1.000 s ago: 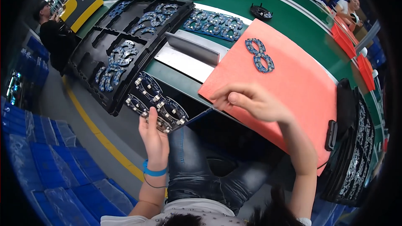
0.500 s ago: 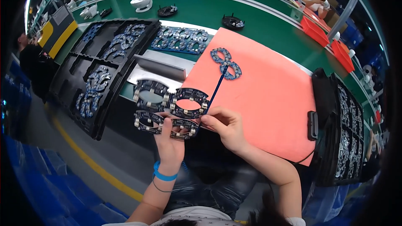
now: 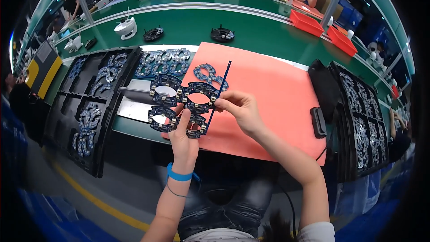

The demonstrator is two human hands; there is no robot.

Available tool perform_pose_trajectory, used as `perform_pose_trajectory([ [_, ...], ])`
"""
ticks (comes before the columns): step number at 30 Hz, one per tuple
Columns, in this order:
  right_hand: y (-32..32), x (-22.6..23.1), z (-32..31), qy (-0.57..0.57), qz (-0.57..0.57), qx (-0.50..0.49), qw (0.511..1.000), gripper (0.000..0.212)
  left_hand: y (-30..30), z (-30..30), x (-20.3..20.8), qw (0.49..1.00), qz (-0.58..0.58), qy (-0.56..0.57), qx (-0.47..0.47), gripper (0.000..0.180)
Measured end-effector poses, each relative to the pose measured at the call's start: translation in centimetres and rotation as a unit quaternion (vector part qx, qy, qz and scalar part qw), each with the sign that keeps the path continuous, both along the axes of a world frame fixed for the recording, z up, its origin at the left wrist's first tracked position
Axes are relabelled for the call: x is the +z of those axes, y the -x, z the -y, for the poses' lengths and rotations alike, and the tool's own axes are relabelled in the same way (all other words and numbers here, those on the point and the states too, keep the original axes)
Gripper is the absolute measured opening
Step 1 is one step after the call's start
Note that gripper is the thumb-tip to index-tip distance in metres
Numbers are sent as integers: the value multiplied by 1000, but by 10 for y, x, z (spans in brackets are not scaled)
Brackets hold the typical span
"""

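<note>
My left hand (image 3: 184, 141) grips a dark blue circuit board panel (image 3: 184, 95) from below, its thumb up against the lower middle. The panel is made of joined ring-shaped boards with oval openings and small pale connectors. Along its right side runs a narrow blue strip (image 3: 226, 72), which sticks up past the panel's far edge. My right hand (image 3: 239, 109) pinches this strip between thumb and fingers; whether it is still joined to the panel, I cannot tell. Just beyond, a pair of joined ring boards (image 3: 204, 77) lies on the pink mat (image 3: 268, 107), partly covered by the panel and strip.
Left of the mat are a metal fixture (image 3: 134, 109), an uncut board panel (image 3: 163, 60) and a black tray (image 3: 56, 116) of ring boards. Another filled black tray (image 3: 358, 123) stands right, near a small black case (image 3: 318, 122). Black round bases (image 3: 222, 34) stand behind. People sit across the bench.
The view has shifted, with the mat now lower and further left. Both hands, still on the panel and strip, have moved forward over the bench. The panel now overlaps the loose ring boards.
</note>
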State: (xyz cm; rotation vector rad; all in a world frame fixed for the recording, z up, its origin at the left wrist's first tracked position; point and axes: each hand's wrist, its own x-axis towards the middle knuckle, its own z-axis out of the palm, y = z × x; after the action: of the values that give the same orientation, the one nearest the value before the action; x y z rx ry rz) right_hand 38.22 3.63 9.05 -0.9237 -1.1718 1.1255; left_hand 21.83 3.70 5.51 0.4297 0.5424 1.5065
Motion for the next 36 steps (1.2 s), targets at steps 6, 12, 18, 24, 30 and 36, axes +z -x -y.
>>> perform_pose_trajectory([
  [6, -36, -27, -24, 2, -108, 51, 993, 15, -36, -11, 10, 996, -77, -31, 34, 16],
  [12, -55, -36, -40, 35, -193, 62, 979, 23, -57, -26, 17, 994, -97, -43, 38, 17],
  [18, -48, -33, -39, 30, -164, -8, 986, 18, -61, -43, 12, 994, -111, 15, -7, 19],
  [24, -44, -27, -33, 26, -150, -40, 987, 16, -67, -40, 18, 996, -79, 29, 6, 19],
  [30, -46, -31, -36, -4, -156, -23, 987, 18, -58, -40, 9, 991, -135, -13, 9, 20],
  [36, -38, -3, -32, -15, -34, -14, 999, 26, -5, -49, 35, 962, -236, -70, 114, 19],
])
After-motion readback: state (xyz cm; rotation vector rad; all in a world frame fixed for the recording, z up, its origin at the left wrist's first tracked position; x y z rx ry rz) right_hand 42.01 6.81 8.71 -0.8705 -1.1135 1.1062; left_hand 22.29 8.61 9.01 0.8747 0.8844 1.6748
